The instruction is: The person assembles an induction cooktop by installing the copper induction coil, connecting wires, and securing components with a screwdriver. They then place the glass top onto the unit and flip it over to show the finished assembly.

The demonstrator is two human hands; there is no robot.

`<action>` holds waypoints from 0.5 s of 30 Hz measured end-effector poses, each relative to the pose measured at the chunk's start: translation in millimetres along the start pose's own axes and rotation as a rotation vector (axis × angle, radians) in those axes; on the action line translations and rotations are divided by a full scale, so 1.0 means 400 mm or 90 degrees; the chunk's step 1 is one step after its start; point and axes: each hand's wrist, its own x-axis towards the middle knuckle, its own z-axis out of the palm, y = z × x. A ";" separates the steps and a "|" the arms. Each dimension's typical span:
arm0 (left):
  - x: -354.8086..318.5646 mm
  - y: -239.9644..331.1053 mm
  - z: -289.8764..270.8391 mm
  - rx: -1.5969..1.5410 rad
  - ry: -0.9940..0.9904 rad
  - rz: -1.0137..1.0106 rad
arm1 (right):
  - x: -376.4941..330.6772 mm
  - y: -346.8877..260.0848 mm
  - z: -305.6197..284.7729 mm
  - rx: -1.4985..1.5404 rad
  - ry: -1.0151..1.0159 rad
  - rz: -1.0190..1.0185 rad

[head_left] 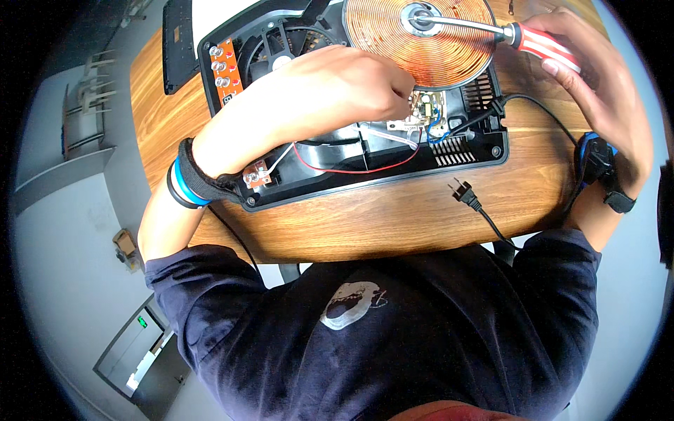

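An opened induction cooker's black housing (309,195) lies on the wooden table, its inside facing up. In my right hand (602,77) is a screwdriver (544,49) with a red and white handle. Its metal shaft runs left across the round copper coil (421,59), the tip over the coil's centre. My left hand (344,81) reaches over the housing with bent fingers, beside the coil's lower left edge and the circuit board (430,109). Those fingertips are hidden, so what they hold cannot be made out. A black fan (298,43) sits partly behind this hand.
Small orange boards (258,175) sit at the housing's left side. A thin red wire (344,170) curves along its near part. Nearer me, a black plug (467,193) lies on the wooden table (365,228), its cord trailing rightward. A dark flat panel (180,49) lies far left.
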 end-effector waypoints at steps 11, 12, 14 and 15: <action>0.004 -0.020 0.010 0.080 0.142 0.073 | -0.087 0.051 -0.061 -0.027 -0.008 0.062; 0.003 -0.023 0.006 0.067 0.131 0.070 | -0.091 0.049 -0.073 -0.023 -0.030 0.057; 0.009 -0.035 -0.004 0.039 0.112 0.070 | -0.087 0.039 -0.112 -0.005 -0.116 0.046; 0.010 -0.039 -0.003 0.041 0.110 0.075 | -0.079 0.024 -0.118 0.007 -0.133 0.010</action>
